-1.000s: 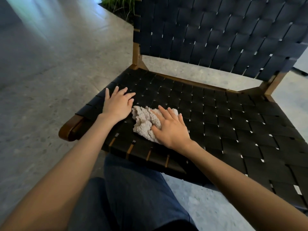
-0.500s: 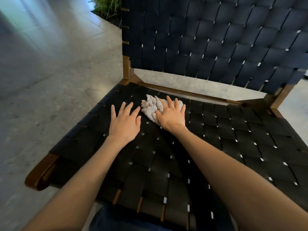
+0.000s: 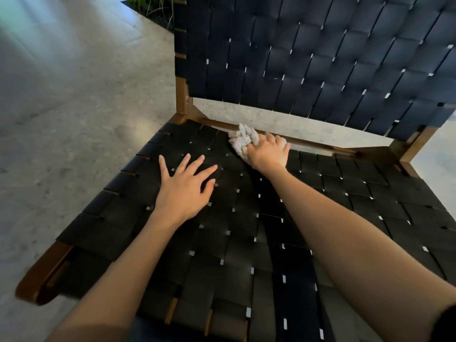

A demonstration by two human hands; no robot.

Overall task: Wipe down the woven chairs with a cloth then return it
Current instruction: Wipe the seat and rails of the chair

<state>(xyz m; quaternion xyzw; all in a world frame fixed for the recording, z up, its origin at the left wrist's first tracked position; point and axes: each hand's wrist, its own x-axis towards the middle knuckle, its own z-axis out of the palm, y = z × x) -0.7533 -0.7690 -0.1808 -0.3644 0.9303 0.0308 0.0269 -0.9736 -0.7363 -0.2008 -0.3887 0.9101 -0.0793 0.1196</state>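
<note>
left hand flat on seat of black woven-strap chair with brown wooden frame, fingers spread wide, holding nothing. right hand just ahead and to its right. i see its fingers bent over crumpled pale grey cloth, pressing it down. cloth bulges out left of right hand, touching rear wooden rail.

2 forearms bare: left forearm, right forearm; dark edge at right elbow, perhaps sleeve.

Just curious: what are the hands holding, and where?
Right hand holds crumpled grey cloth by its right side; left hand lies flat on black woven seat, empty.
</note>
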